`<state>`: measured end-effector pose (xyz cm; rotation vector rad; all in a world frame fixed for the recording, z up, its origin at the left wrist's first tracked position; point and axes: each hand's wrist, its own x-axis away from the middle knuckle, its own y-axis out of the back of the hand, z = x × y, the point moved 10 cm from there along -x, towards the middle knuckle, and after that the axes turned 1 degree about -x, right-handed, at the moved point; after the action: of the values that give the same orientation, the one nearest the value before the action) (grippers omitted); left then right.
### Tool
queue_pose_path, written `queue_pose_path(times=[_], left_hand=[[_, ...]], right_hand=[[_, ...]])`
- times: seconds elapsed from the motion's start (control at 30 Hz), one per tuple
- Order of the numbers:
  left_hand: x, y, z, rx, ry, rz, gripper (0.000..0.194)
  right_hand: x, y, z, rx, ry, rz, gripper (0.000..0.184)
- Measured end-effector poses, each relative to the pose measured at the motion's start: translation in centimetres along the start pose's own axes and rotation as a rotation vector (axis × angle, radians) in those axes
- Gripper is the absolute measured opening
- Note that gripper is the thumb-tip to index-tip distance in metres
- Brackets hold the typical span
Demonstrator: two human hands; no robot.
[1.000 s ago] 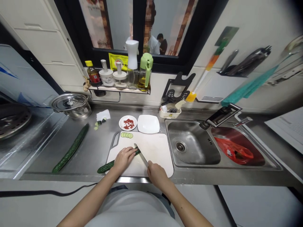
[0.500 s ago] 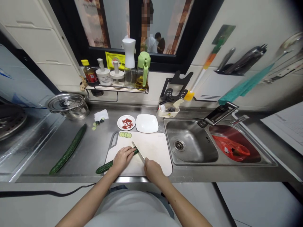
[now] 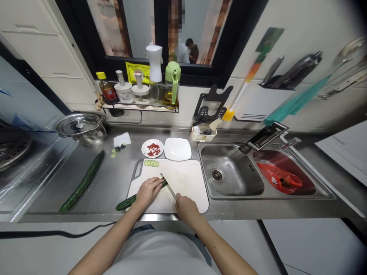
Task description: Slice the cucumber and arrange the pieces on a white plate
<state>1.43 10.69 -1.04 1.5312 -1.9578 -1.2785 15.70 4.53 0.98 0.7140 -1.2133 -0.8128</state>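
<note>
My left hand (image 3: 149,192) is closed over a cucumber (image 3: 126,203) that lies slantwise across the white cutting board (image 3: 190,181). In my right hand (image 3: 187,208) is the handle of a kitchen knife (image 3: 169,186); its blade points up and left, at the cucumber's right end by my left fingertips. Whether the edge is in the cucumber cannot be made out. Several round cucumber slices (image 3: 151,163) overlap in a row at the board's top left. Behind the board stand a plate of small red pieces (image 3: 153,149) and a white square plate (image 3: 177,149).
A whole cucumber (image 3: 82,183) lies on the counter at left, near cucumber scraps (image 3: 114,153), a white tissue (image 3: 122,139) and a lidded steel pot (image 3: 82,130). The double sink (image 3: 229,172) borders the board's right side. A condiment shelf (image 3: 143,108) hangs behind.
My right hand and the knife have shifted very slightly downward and right. My left hand stays on the cucumber, and the view has tilted a little.
</note>
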Motion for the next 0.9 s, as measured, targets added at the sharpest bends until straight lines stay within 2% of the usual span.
queue_pose_path(times=[0.6, 0.9], left_hand=[[0.0, -0.3, 0.3, 0.010, 0.010, 0.024, 0.030], [0.1, -0.2, 0.2, -0.005, 0.000, -0.009, 0.030]], right_hand=[[-1.0, -0.1, 0.6, -0.008, 0.010, 0.005, 0.033], [-2.0, 0.5, 1.2, 0.016, 0.012, -0.014, 0.034]])
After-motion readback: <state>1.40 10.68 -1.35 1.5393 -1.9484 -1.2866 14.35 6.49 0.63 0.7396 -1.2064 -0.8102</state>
